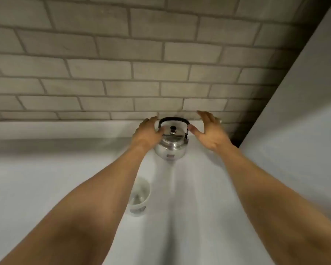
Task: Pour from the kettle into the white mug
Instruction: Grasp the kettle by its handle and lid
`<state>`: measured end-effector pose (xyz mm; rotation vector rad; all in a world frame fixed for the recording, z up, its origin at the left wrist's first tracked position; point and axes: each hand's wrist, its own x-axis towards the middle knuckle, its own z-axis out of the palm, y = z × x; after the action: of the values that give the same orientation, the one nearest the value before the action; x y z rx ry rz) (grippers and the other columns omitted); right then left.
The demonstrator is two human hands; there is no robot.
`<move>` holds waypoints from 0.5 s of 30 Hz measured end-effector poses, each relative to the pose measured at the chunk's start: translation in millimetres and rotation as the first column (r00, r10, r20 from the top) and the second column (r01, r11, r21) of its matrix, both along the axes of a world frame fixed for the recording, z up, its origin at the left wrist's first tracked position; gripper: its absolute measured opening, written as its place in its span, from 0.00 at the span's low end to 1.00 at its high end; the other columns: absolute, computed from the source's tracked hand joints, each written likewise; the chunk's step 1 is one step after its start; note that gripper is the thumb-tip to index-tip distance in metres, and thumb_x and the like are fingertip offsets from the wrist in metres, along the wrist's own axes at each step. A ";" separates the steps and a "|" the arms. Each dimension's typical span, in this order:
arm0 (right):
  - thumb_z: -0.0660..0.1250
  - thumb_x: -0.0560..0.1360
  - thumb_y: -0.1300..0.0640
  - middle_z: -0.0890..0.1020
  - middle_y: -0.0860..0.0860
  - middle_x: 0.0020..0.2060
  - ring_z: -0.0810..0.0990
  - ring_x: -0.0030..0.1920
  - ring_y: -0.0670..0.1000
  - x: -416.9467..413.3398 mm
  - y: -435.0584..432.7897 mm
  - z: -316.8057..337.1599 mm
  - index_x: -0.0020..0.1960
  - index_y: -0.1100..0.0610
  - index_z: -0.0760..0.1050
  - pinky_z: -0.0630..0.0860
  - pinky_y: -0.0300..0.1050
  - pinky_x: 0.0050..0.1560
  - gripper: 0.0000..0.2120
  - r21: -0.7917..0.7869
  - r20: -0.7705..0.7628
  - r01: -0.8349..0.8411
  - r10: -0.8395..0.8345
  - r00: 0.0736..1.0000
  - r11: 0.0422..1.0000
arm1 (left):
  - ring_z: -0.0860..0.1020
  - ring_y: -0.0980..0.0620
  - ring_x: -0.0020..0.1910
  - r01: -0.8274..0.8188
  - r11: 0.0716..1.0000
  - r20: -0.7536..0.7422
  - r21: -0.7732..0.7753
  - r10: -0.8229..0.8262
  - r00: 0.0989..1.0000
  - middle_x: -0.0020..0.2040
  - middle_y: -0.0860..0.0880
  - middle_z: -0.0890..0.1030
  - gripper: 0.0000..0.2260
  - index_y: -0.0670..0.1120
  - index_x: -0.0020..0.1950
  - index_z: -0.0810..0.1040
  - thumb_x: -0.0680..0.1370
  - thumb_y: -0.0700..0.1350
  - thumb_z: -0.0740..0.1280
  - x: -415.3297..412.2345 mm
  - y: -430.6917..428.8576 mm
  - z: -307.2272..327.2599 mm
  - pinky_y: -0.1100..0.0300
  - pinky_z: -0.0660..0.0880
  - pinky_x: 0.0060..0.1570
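The kettle (pixel 170 144) is seen standing upright on the white worktop (pixel 46 178), far back against the brick-patterned wall (pixel 122 54), its black handle (pixel 174 119) raised over the lid knob (pixel 173 128). The white mug (pixel 139 196) is found nearer the person, well apart from the kettle and partly hidden behind the left forearm; it looks empty, though blur makes that hard to confirm.

Both arms are stretched forward. The left hand (pixel 147 133) is laid against the kettle's left shoulder, fingers spread, no closed grip made. The right hand (pixel 208 131) is held open just beside the handle's right hinge, thumb close to it, nothing grasped. So neither grip is closed on anything, and pouring has not begun: this is judged to be the reach-and-grasp step.

Risks are noted. The polished steel body could be slippery, or hot, if taken by the sides rather than by the handle. If the kettle is lifted by its body, the lid could be shaken loose once it is tilted. The spout cannot be made out from here, so the pouring direction could be misjudged. The mug could be knocked by the left forearm as the kettle is drawn back over it.
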<state>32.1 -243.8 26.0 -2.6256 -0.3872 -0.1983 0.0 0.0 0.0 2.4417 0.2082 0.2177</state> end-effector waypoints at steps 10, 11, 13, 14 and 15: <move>0.62 0.85 0.50 0.64 0.55 0.81 0.61 0.80 0.59 70.9 28.1 -28.0 0.84 0.55 0.57 0.61 0.52 0.76 0.31 0.013 -0.189 -0.253 0.251 0.950 0.967 | 0.76 0.40 0.68 -0.093 0.979 -0.087 -0.182 0.078 0.993 0.70 0.42 0.77 0.21 0.49 0.79 0.67 0.85 0.46 0.61 57.7 -23.2 -34.9 0.52 0.71 0.64; 0.62 0.85 0.49 0.66 0.55 0.80 0.63 0.79 0.59 72.1 33.2 -29.6 0.84 0.54 0.57 0.61 0.51 0.75 0.30 0.040 -0.207 -0.278 0.280 0.937 0.960 | 0.78 0.40 0.65 -0.104 0.975 -0.079 -0.196 0.090 0.993 0.66 0.42 0.80 0.18 0.49 0.76 0.70 0.85 0.45 0.60 59.6 -23.6 -36.3 0.51 0.74 0.61; 0.61 0.85 0.48 0.72 0.57 0.74 0.68 0.74 0.60 73.5 42.3 -35.0 0.82 0.54 0.62 0.65 0.51 0.72 0.27 0.070 -0.208 -0.301 0.309 0.928 0.951 | 0.81 0.40 0.58 -0.141 0.967 -0.071 -0.213 0.128 0.989 0.59 0.43 0.83 0.14 0.49 0.71 0.74 0.86 0.46 0.59 61.2 -24.3 -38.7 0.52 0.76 0.53; 0.61 0.85 0.49 0.74 0.58 0.70 0.71 0.71 0.61 75.7 45.5 -38.3 0.80 0.54 0.65 0.68 0.52 0.70 0.25 0.064 -0.186 -0.303 0.309 0.933 0.951 | 0.82 0.40 0.56 -0.149 0.968 -0.067 -0.204 0.138 0.988 0.57 0.43 0.83 0.13 0.49 0.69 0.74 0.86 0.46 0.59 61.0 -24.6 -39.5 0.52 0.76 0.51; 0.60 0.85 0.49 0.76 0.58 0.66 0.73 0.67 0.62 77.6 47.9 -40.8 0.79 0.55 0.68 0.70 0.52 0.67 0.23 0.055 -0.163 -0.304 0.309 0.937 0.951 | 0.82 0.40 0.55 -0.151 0.970 -0.066 -0.193 0.141 0.988 0.56 0.43 0.84 0.12 0.49 0.68 0.75 0.86 0.47 0.59 59.5 -24.8 -41.0 0.52 0.77 0.51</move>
<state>109.7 -195.9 -14.9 -2.4881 -0.7191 0.1222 59.5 -24.8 -41.0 2.2379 0.4142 0.1894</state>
